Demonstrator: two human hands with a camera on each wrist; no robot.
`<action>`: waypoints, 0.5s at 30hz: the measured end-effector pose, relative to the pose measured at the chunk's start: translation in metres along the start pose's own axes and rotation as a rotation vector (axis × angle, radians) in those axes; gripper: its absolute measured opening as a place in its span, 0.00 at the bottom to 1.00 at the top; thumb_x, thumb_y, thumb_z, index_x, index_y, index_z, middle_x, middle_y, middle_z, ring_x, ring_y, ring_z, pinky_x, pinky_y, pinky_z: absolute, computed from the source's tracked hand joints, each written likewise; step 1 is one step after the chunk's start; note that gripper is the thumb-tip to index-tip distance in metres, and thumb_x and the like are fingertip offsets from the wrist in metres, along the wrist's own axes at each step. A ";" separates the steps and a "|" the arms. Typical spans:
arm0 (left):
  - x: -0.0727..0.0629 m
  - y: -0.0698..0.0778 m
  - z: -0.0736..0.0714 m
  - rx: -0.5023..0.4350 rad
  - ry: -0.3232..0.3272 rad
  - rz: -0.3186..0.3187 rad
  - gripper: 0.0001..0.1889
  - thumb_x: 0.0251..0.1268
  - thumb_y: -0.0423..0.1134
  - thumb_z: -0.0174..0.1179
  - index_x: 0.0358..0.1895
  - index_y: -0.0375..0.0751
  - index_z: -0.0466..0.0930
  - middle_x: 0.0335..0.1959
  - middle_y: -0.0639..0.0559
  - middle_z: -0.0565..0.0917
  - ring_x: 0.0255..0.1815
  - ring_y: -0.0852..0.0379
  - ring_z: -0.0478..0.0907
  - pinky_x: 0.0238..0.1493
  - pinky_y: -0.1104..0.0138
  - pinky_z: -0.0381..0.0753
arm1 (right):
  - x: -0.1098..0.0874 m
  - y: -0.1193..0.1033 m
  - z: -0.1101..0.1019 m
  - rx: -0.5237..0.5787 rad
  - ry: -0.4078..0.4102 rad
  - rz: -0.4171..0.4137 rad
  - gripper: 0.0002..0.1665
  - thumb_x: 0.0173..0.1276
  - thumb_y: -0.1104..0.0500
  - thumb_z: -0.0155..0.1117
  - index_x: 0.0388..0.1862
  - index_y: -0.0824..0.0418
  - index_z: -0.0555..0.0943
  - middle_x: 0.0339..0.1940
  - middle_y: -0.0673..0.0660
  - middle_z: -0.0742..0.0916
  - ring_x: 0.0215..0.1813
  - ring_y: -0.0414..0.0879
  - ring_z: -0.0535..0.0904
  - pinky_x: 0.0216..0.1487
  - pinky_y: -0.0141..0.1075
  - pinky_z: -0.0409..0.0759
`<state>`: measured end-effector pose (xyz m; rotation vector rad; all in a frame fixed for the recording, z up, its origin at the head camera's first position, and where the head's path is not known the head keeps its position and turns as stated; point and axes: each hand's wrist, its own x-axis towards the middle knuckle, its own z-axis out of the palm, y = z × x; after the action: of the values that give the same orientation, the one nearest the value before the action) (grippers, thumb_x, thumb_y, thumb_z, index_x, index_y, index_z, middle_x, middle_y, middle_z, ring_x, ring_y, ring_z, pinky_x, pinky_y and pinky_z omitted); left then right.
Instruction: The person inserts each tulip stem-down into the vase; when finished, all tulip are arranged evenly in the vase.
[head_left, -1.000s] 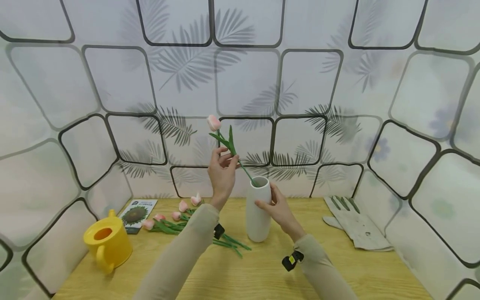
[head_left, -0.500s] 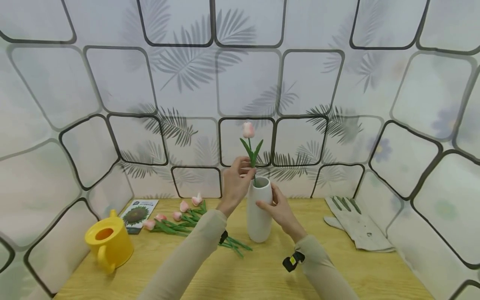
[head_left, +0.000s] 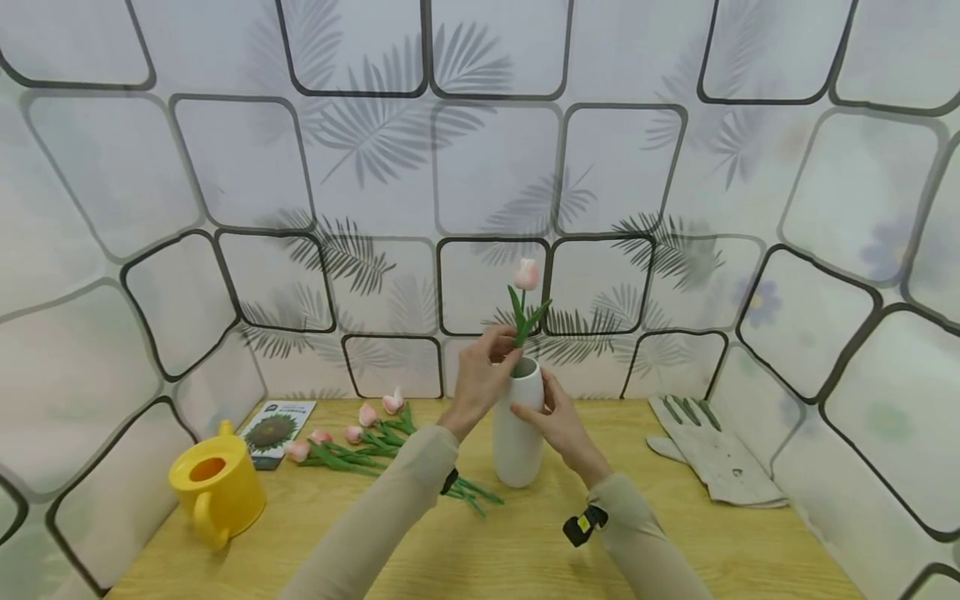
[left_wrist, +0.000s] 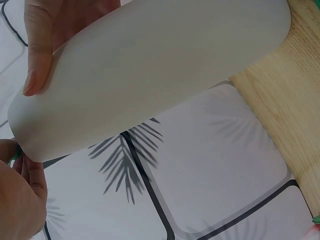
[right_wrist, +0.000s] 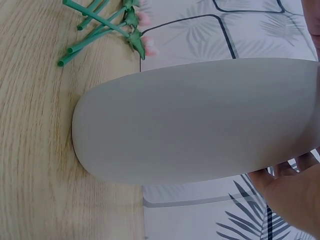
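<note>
A white vase point(head_left: 517, 437) stands upright on the wooden table, its mouth at the top. My right hand point(head_left: 558, 425) grips the upper right side, thumb across the front; the right wrist view shows its fingers beside the pale vase wall point(right_wrist: 200, 120). At the mouth, my left hand point(head_left: 483, 371) pinches the green stem of a pink tulip point(head_left: 527, 275) just below its leaves point(head_left: 527, 317). The bloom stands nearly upright above the vase. The lower stem is hidden by my hand and the vase. Left of the vase lie several pink tulips point(head_left: 367, 437), stems pointing right.
A yellow watering can point(head_left: 217, 492) stands at the left, near a seed packet point(head_left: 273, 429) with a flower picture. Pale gardening gloves point(head_left: 720, 454) lie at the right. Patterned cloth walls point(head_left: 480, 167) enclose the wooden table point(head_left: 525, 550) at the back and sides.
My left hand has moved right and down with the tulip, which has gone from leaning left to nearly upright, lower over the vase mouth. My right hand has stayed on the vase.
</note>
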<state>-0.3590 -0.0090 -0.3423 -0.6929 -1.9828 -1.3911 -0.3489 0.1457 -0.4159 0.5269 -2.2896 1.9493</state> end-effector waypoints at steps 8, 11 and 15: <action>-0.006 -0.001 -0.001 0.049 -0.075 0.025 0.13 0.61 0.29 0.66 0.50 0.38 0.82 0.37 0.44 0.88 0.36 0.53 0.87 0.39 0.67 0.86 | -0.003 0.001 -0.001 -0.009 0.000 0.001 0.45 0.68 0.54 0.67 0.78 0.45 0.54 0.74 0.57 0.69 0.71 0.58 0.68 0.68 0.58 0.69; -0.008 -0.003 -0.001 0.049 -0.088 0.025 0.13 0.62 0.29 0.66 0.50 0.37 0.82 0.38 0.44 0.88 0.38 0.53 0.86 0.42 0.66 0.86 | -0.003 0.001 0.000 -0.009 -0.004 -0.005 0.46 0.68 0.54 0.67 0.78 0.46 0.53 0.74 0.57 0.69 0.71 0.58 0.68 0.68 0.58 0.70; -0.008 -0.005 -0.001 0.031 -0.083 0.040 0.13 0.62 0.29 0.66 0.50 0.37 0.82 0.39 0.44 0.88 0.39 0.53 0.86 0.43 0.66 0.86 | -0.002 0.000 0.000 -0.007 -0.002 -0.007 0.46 0.68 0.54 0.67 0.78 0.46 0.54 0.73 0.57 0.69 0.71 0.58 0.68 0.68 0.58 0.70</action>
<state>-0.3569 -0.0126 -0.3516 -0.7839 -2.0388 -1.3244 -0.3467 0.1462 -0.4161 0.5353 -2.2924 1.9375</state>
